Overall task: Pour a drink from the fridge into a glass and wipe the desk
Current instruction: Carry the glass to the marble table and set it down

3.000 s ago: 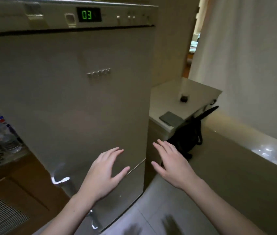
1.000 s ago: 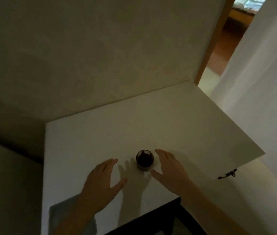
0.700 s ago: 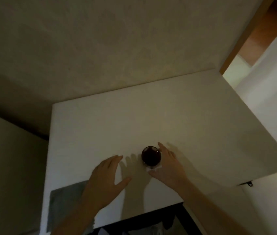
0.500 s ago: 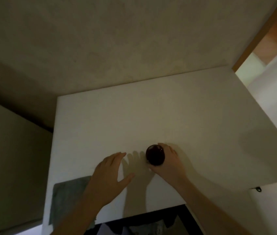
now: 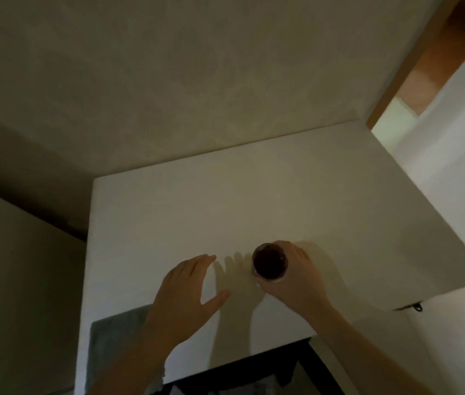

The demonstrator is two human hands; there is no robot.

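While the right hand [image 5: 296, 276] curls round the glass [image 5: 269, 261] near the desk's [image 5: 254, 195] front edge, probably to steady or lift it, the left hand [image 5: 188, 295] hovers flat and empty beside the cloth [image 5: 114, 334].

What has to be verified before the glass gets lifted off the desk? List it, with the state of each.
1. Right hand wrapped round the glass: ok, fingers curl round its side.
2. Glass upright on the white desk: ok.
3. Glass contents: dark inside; fill level cannot tell.
4. Left hand out of the way: ok, open and flat beside the glass, not touching it.
5. Grey cloth at hand for wiping: ok, lying at the near left corner, partly under the left forearm.
6. Spills on the desk: cannot tell, light is too dim.
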